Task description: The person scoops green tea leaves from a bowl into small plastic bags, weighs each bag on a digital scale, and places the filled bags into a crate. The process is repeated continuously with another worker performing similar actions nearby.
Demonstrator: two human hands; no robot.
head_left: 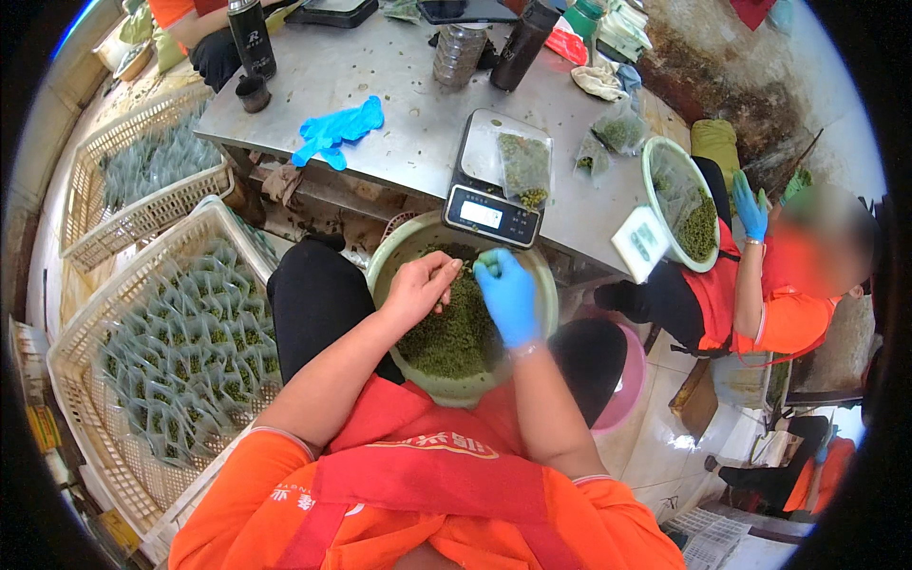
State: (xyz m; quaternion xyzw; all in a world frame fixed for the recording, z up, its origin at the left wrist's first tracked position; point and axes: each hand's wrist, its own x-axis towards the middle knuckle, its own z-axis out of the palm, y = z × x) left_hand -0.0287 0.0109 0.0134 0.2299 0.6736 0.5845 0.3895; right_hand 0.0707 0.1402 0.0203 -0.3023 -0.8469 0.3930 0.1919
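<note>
A pale green basin (546, 285) sits between my knees, part filled with small green berries (456, 332) that look like green peppercorns. Over its far half my two hands come close together. My left hand (420, 288) is bare, its fingers closed in a pinch. My right hand (508, 296) wears a blue glove, fingertips likewise pressed together; whatever either hand holds is too small or hidden to name. Just beyond the basin, at the table edge, a digital scale (494, 217) carries a clear plastic bag (524, 166) with green berries in it.
On the metal table (408, 123) lie a blue glove (340, 131), a dark bottle (525, 46) and a clear jar (461, 55). Crates (81, 418) of filled bags stand at left. A co-worker (798, 247) with another basin (655, 204) sits at right; a pink basin (632, 380) is near my right knee.
</note>
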